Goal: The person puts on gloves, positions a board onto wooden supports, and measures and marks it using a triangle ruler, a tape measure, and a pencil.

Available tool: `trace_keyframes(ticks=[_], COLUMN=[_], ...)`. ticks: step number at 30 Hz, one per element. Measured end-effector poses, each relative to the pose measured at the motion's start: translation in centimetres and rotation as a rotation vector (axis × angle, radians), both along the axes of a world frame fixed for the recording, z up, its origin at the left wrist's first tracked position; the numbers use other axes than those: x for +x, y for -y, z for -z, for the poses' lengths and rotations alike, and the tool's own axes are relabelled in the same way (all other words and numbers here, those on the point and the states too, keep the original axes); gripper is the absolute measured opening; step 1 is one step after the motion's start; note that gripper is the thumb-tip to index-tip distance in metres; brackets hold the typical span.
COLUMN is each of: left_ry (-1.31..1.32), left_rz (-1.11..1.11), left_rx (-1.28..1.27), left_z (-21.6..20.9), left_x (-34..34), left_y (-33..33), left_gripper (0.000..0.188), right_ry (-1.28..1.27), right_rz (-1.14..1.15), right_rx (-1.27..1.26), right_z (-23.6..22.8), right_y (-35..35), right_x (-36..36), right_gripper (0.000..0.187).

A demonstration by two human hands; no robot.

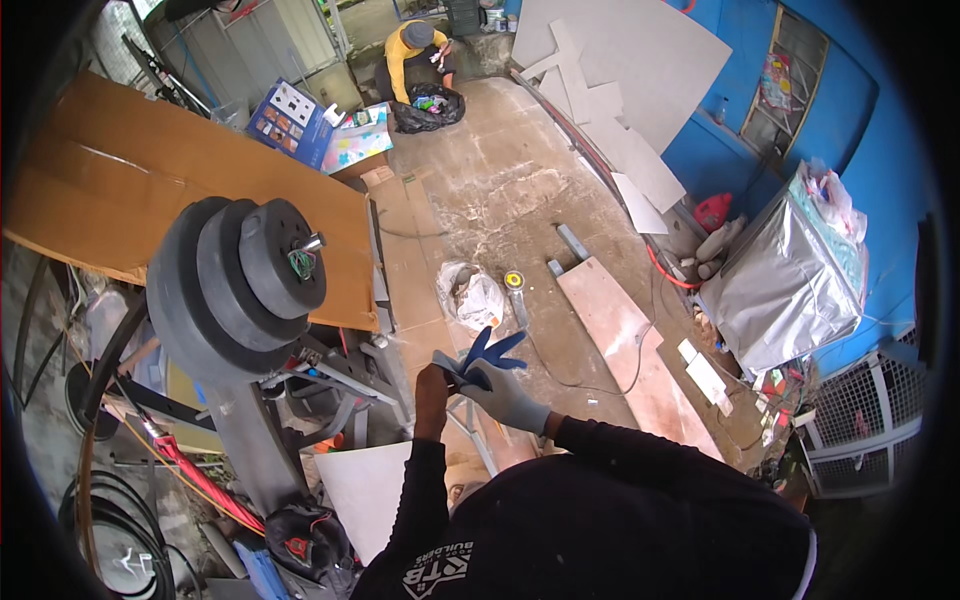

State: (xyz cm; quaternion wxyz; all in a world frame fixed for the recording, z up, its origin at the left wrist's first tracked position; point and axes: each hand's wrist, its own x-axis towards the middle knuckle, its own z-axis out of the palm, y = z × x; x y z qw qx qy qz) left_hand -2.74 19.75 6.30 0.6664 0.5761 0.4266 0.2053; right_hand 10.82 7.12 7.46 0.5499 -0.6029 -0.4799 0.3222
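Note:
My hands meet near the middle of the view, above the floor. My right hand (505, 398) wears a grey-backed work glove, and its fingers are closed by my left hand. A work glove with blue fingers (495, 350) sticks out between the two hands, its fingers spread. My bare left hand (431, 392) grips it at the grey edge. Where one glove ends and the other begins is hard to make out. Beyond the hands, an angle grinder (515, 290) with a yellow disc centre lies beside a white plastic sack (471, 297).
A weight stand with grey plates (235, 285) rises close on my left, by a large cardboard sheet (190, 190). Dusty boards (625, 340) and a cable lie at right, near a silver-covered stack (785, 275). A person in yellow (412, 55) crouches at the back over a black bag (428, 108).

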Motion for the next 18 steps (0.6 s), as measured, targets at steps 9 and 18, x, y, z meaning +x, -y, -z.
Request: trace_keyframes(ticks=[9,18], left_ry=[0.769,0.620], left_rz=[-0.018,-0.060], left_rx=[-0.320,-0.268], left_z=[-1.9,2.8], left_x=[1.3,0.6], left_y=[0.9,1.5], left_gripper=[0.034,0.039], right_ry=[0.077,0.176], right_rz=[-0.104,-0.210], right_rx=[0.044,-0.100], right_z=[-4.0,-2.9], right_y=[-1.4,-1.4], right_x=[-1.0,-1.9], right_gripper=[0.028,0.042])
